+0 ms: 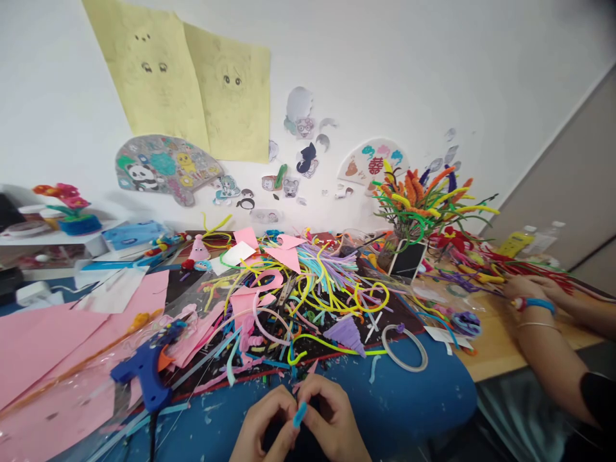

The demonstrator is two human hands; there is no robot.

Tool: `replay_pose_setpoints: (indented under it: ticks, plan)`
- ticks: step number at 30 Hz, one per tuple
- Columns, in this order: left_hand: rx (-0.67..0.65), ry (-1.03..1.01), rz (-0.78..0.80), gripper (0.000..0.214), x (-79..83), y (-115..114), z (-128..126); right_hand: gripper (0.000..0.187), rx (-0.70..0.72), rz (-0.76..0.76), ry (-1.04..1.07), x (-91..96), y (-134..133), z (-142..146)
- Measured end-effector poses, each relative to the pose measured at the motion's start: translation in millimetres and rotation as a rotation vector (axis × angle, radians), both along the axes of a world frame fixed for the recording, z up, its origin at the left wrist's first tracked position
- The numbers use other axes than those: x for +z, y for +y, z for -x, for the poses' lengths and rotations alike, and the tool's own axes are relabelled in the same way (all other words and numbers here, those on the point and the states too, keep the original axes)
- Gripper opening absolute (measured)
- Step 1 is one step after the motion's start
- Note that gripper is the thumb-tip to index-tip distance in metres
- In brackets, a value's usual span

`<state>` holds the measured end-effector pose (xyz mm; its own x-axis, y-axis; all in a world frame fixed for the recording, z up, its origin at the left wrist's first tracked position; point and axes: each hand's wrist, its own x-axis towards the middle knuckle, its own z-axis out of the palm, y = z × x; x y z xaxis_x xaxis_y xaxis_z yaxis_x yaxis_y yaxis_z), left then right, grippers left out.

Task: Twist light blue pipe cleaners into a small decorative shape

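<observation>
Pinching a short blue piece (300, 415) at the frame's bottom centre between left hand (264, 418) and right hand (335, 417), in narrow grip; best steadied lightly (well apart from the glue gun (150, 377)).

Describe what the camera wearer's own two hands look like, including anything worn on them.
The left hand and right hand are both bare: no gloves, and no rings or bracelets visible. No sleeves show in the picture on either one.
</observation>
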<state>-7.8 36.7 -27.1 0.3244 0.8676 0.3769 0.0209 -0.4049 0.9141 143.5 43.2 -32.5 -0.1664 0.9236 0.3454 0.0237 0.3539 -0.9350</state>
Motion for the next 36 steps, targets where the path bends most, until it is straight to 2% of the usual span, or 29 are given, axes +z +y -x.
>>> replay_pose_setpoints:
  ticks: [5, 10, 15, 22, 26, 30, 33, 36]
  plan:
    - [0.004, 0.157, -0.148, 0.016, 0.6, 3.3, -1.1, 0.018, -0.023, -0.018, -0.002, -1.2, -1.4, -0.9]
    - [0.102, 0.204, -0.178, 0.011, -3.6, 2.3, -7.7, 0.014, -0.075, -0.048, 0.001, -2.2, -0.6, -0.3]
    - [0.242, 0.097, -0.113, 0.012, -7.6, -1.0, -11.6, 0.016, -0.124, 0.006, 0.061, -1.8, 1.0, 1.7]
    - [0.334, -0.046, -0.07, 0.012, -3.8, -3.3, -15.7, 0.018, -0.104, 0.125, 0.157, -3.0, 2.0, 2.5]
    - [0.342, -0.11, -0.056, 0.011, -5.2, -3.0, -11.7, 0.01, -0.03, 0.071, 0.168, 1.5, 1.6, 4.0]
    - [0.294, -0.13, -0.131, 0.009, -7.2, -1.7, -4.4, 0.004, 0.023, -0.01, 0.152, 4.7, 1.9, 4.7]
    - [0.277, -0.12, -0.154, 0.009, -7.4, -1.3, -3.2, 0.004, 0.031, -0.022, 0.113, 4.3, 1.9, 3.9]
    - [0.326, -0.132, -0.117, 0.014, -6.2, -2.8, -7.0, 0.005, 0.012, -0.022, 0.093, 3.9, 1.4, 3.6]
